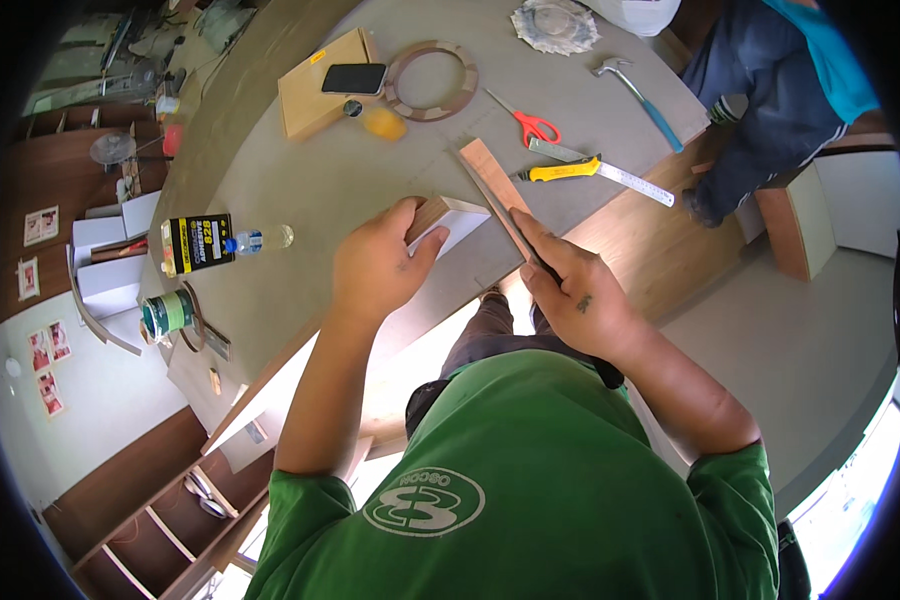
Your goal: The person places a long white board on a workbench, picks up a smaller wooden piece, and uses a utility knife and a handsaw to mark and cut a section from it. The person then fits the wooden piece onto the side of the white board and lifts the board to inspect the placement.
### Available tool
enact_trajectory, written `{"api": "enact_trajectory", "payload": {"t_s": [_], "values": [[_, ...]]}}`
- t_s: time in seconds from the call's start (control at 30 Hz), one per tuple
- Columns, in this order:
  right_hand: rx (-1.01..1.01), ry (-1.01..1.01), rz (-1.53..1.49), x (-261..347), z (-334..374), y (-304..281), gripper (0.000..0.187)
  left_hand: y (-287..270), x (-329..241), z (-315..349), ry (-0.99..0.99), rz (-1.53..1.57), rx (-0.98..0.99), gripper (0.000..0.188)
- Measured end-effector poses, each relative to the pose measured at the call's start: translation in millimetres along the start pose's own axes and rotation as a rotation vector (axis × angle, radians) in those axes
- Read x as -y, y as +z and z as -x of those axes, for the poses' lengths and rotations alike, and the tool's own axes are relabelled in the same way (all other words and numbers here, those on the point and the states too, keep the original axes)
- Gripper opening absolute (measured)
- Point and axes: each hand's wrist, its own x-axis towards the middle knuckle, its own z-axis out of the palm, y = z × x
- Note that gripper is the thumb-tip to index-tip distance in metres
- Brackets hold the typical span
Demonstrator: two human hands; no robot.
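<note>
My left hand [375,262] is closed around a short board piece [462,224] with a white face and a brown edge, held above the near edge of the grey table. To its right, my right hand [582,300] grips a long, narrow wooden strip [490,172] with a dark layer along its side. The strip slants up and away from my fingers, apart from the board piece. Just right of the strip's far part lie a yellow utility knife [565,171] and a metal ruler [638,186], with red-handled scissors [538,128] behind them.
On the table [350,185] lie a claw hammer [652,108], a wooden ring [464,98], a phone [354,79] and a flat cardboard box [298,98]. At left stand a black-labelled jug [202,247] and a green can [168,314]; a clear bottle [273,238] lies nearby. Another person [770,95] is at right.
</note>
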Motion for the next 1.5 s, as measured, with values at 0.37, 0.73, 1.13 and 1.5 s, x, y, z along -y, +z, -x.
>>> {"api": "enact_trajectory", "payload": {"t_s": [0.37,0.73,1.13,1.5], "values": [[0.352,0.599,-0.454,38,-16,-5,0.05,4,11,-1,-0.039,-0.082,0.063,0.029],[0.291,0.546,-0.383,48,-10,6,0.048,4,17,1,0.004,-0.061,0.039,0.03],[0.202,0.377,-0.116,47,-18,16,0.045,3,22,-6,0.048,-0.088,-0.018,0.031],[0.21,0.427,-0.177,43,-26,22,0.044,4,18,-2,0.028,-0.121,0.015,0.03]]}}
